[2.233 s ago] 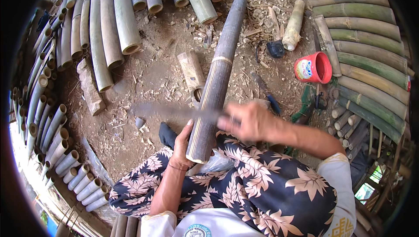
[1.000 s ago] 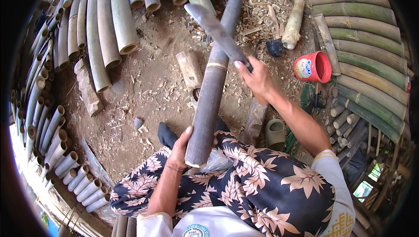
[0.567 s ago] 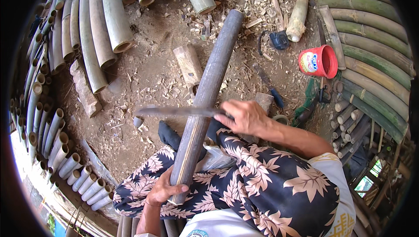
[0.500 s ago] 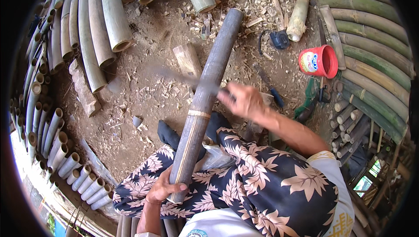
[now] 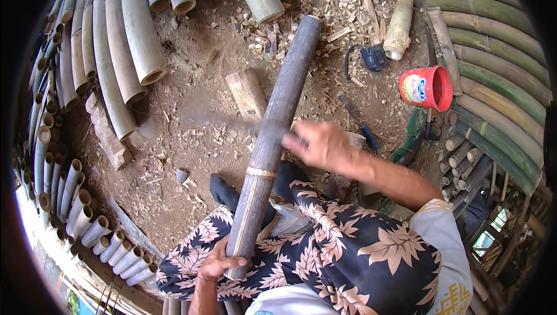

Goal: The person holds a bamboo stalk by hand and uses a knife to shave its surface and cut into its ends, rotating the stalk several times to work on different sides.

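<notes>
A dark grey bamboo tube [image 5: 283,85] slants away from my lap, with one pale ring at a joint and lighter streaks below it. My left hand [image 5: 217,261] is wrapped round its near end, thumb on top. My right hand [image 5: 325,146] is closed round the dark handle of a knife [image 5: 232,120] whose long blade lies across the tube above the ring. Motion blurs the blade, so its edge and exact contact cannot be made out. Under the tube's middle, a squared wood block [image 5: 246,94] rests on the dirt.
Bamboo tubes [image 5: 139,30] lie at the back left, with shorter ones stacked below. Long green poles [image 5: 493,51] line the right. A red bucket [image 5: 440,88], a bamboo piece [image 5: 400,22], a dark strapped object [image 5: 373,58] and another blue-handled blade [image 5: 366,132] lie among wood chips.
My right hand and the knife have shifted slightly left and down along the tube. The tube's far end sits a little lower in view; my left hand keeps its grip.
</notes>
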Tool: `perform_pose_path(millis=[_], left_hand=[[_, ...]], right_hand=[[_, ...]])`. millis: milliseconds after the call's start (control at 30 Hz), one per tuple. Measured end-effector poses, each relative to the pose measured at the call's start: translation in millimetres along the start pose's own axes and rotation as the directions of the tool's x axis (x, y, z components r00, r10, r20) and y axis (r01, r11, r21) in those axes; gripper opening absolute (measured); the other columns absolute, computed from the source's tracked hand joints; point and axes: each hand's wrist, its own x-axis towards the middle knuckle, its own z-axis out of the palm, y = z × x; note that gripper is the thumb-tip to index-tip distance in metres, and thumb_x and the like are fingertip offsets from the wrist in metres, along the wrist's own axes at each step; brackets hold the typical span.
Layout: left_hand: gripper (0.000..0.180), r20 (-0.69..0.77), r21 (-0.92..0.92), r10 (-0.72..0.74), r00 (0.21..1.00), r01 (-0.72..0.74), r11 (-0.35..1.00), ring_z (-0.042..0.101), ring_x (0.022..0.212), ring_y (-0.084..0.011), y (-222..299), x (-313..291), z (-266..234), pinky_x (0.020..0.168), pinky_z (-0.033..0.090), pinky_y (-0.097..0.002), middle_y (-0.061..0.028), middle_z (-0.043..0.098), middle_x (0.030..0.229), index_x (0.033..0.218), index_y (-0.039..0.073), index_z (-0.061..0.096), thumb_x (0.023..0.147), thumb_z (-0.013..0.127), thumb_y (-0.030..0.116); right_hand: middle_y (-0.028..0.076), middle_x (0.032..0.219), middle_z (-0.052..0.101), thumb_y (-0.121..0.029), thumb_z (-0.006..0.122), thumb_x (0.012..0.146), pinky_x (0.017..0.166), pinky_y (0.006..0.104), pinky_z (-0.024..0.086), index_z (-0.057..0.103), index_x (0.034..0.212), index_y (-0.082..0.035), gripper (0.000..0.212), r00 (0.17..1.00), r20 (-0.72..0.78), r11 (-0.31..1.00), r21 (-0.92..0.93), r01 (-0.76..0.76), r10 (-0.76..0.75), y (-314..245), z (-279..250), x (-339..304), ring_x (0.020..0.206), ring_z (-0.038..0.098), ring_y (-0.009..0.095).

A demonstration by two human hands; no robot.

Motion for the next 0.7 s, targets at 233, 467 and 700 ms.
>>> perform_pose_path(millis=[233,467,700], left_hand=[[0.084,0.055,-0.048,-0.051,0.997,0.053,0.997,0.062,0.096,-0.0195,6.3,1.9,-0.6,0.09,0.049,-0.0316,-0.0106,0.065,0.108,0.134,-0.006,0.05,0.062,0.083,0.021],[0.084,-0.015,0.051,-0.05,0.999,0.051,0.997,0.06,0.1,-0.0177,12.8,4.6,-1.9,0.094,0.047,-0.0302,-0.0091,0.064,0.115,0.136,-0.006,0.05,0.063,0.083,0.018],[0.076,0.055,-0.065,-0.016,0.998,0.02,0.998,0.069,0.08,-0.0268,-8.8,7.5,-9.9,0.073,0.058,-0.0376,-0.0175,0.068,0.098,0.122,-0.009,0.054,0.059,0.082,0.025]], right_hand=[[0.003,0.052,0.051,-0.047,0.053,0.102,0.037,0.0342,0.043,0.053,0.078,-0.01,0.044,0.918,0.053,0.919,-0.017,-0.393,0.393,82.8,-33.2,51.7,0.041,0.049,0.016],[0.006,0.057,0.054,-0.047,0.054,0.101,0.037,0.0352,0.046,0.054,0.075,-0.009,0.046,0.993,0.122,0.999,-0.043,-0.001,0.006,-9.8,-11.0,1.1,0.043,0.052,0.018],[0.002,0.051,0.048,-0.047,0.051,0.103,0.032,0.0317,0.036,0.052,0.078,-0.01,0.045,0.94,-0.02,0.94,-0.033,-0.34,0.34,76.0,-28.8,54.5,0.039,0.044,0.013]])
